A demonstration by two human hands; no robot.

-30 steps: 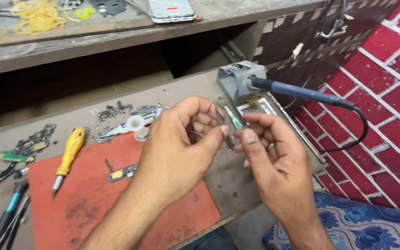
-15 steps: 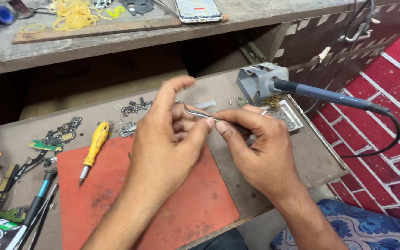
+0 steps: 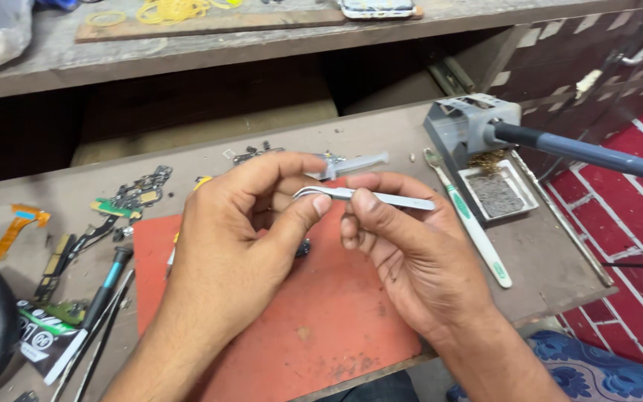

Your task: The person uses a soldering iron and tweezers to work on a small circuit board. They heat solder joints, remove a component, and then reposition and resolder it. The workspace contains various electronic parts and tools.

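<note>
My right hand (image 3: 403, 257) pinches a pair of curved metal tweezers (image 3: 381, 197) between thumb and forefinger, holding them level over the orange work mat (image 3: 314, 335). My left hand (image 3: 243, 238) is curled beside them, its thumb tip touching the curved tweezer tip. Whether the left fingers hold a small part is hidden. A small dark component (image 3: 303, 248) lies on the mat just under the hands.
A soldering iron (image 3: 582, 152) rests in its grey stand (image 3: 463, 126) with a sponge tray (image 3: 496, 195) at right. A white-green toothbrush (image 3: 478, 234), a syringe (image 3: 355, 164), circuit scraps (image 3: 139, 195), flex cables (image 3: 9, 234) and dark tools (image 3: 102, 298) lie around. A shelf (image 3: 262, 33) runs above.
The view has shifted left. My hands dropped slightly toward the mat. The tweezers have turned from upright to level, and my left thumb now touches their tip.
</note>
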